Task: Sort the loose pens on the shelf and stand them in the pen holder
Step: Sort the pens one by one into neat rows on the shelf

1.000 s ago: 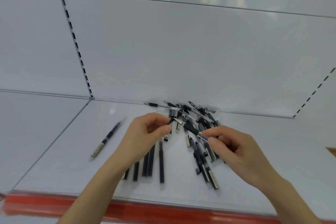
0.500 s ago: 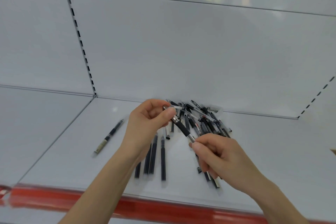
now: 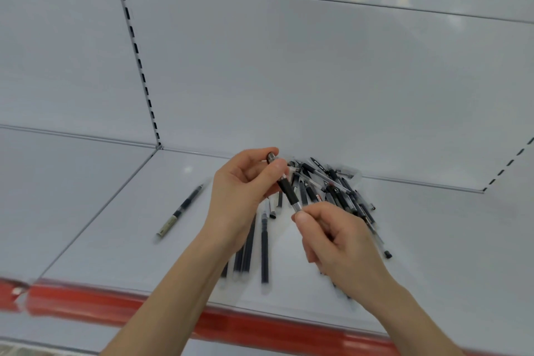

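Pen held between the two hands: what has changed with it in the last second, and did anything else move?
The clear pen with a black rubber grip has swung from a shallow slant to a steep one: the left hand raised its far end, the right hand drew its near end back. Both kept pinching it. The heap of dark pens and the lone dark pen on the white shelf stayed put.

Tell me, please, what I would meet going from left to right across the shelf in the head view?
A lone pen → left hand → held pen, pinched by both hands → right hand → slotted strip on the right wall. The pen pile overlaps the hands, so it is left out.
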Demonstrator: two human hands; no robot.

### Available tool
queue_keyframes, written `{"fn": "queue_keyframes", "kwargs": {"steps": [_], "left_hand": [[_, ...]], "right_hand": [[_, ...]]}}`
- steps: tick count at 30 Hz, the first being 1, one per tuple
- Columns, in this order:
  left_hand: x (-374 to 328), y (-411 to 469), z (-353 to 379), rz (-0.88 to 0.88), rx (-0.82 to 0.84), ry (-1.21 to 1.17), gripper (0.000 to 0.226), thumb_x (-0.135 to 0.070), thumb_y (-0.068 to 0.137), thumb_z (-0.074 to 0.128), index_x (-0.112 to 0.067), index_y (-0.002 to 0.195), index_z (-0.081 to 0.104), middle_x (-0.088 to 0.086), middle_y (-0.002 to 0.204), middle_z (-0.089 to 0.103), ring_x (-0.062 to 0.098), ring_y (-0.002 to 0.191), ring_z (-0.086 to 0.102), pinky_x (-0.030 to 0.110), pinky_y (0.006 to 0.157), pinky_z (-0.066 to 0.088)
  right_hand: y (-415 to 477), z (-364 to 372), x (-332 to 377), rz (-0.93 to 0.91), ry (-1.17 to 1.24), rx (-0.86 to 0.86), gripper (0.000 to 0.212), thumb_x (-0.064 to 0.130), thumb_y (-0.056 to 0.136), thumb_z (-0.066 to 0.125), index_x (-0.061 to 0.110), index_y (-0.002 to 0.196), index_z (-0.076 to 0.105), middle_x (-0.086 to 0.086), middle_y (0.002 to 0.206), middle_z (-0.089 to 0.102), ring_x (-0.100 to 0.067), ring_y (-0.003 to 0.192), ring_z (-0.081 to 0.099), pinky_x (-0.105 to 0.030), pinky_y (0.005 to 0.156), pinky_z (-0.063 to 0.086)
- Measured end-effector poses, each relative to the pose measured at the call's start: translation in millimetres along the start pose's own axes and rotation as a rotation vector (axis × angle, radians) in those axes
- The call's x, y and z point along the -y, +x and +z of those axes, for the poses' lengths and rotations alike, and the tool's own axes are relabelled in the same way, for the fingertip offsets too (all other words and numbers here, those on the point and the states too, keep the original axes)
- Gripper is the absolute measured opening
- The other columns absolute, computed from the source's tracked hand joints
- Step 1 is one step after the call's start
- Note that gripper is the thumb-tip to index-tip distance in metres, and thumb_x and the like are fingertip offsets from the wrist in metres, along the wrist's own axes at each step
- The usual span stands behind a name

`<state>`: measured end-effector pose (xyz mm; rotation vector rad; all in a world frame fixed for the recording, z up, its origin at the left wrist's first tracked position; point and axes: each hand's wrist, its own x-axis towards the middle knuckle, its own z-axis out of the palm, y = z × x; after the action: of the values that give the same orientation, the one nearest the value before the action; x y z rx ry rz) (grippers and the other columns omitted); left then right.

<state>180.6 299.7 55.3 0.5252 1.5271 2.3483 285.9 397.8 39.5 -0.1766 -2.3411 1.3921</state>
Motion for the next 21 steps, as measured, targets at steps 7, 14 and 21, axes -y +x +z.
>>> {"fn": "queue_keyframes", "kwargs": {"steps": [7,14,21], "left_hand": [[10,13,-30,-0.064,-0.14,0.175,0.009,-0.01,0.084,0.064,-0.018,0.084,0.068,0.0,0.069,0.066,0.012,0.064,0.063,0.018,0.065,0.056],[15,27,-61,0.015,-0.142,0.888,0.013,-0.019,0.081,0.066,-0.013,0.092,0.065,-0.002,0.075,0.06,0.016,0.074,0.056,0.018,0.069,0.044],[19,35,-69,-0.021,-0.017,1.216,0.021,-0.026,0.084,0.063,-0.01,0.07,0.058,-0.001,0.068,0.052,0.014,0.067,0.048,0.022,0.061,0.034]], "right_hand": [[23,-11,-14,0.173,-0.159,0.151,0.029,0.031,0.092,0.05,0.011,0.075,0.063,0.001,0.062,0.067,-0.006,0.047,0.058,-0.019,0.051,0.045],[52,-16,-39,0.193,-0.657,0.067,0.019,0.029,0.089,0.054,0.013,0.089,0.064,0.0,0.085,0.066,-0.017,0.082,0.059,-0.031,0.075,0.047],[68,-3,-35,0.301,-0.907,0.224,0.026,0.026,0.085,0.056,0.013,0.067,0.043,0.003,0.06,0.047,-0.019,0.061,0.047,-0.027,0.055,0.032]]}}
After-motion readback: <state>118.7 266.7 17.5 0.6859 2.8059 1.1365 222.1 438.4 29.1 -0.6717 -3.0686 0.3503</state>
